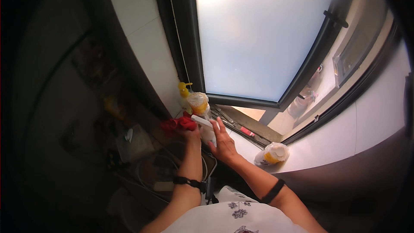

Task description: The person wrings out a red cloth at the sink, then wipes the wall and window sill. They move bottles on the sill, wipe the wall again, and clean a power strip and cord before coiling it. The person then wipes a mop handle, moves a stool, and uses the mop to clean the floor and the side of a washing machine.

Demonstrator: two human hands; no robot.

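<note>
Cloth (pixel 177 125), red and crumpled, bunches at my left hand (pixel 192 134), whose grip on it I cannot make out. Fingers of my right hand (pixel 223 146) extend, parted, against a white, blocky object (pixel 201 121) between both hands. Just beyond my fingertips, a plastic-wrapped tub (pixel 199 102) and a yellow pump (pixel 184 89) crowd the corner; another wrapped tub (pixel 272 154) sits right of my right hand, near a frosted window (pixel 258 39).

Glare through window pane (pixel 263 39), murky left side
</note>
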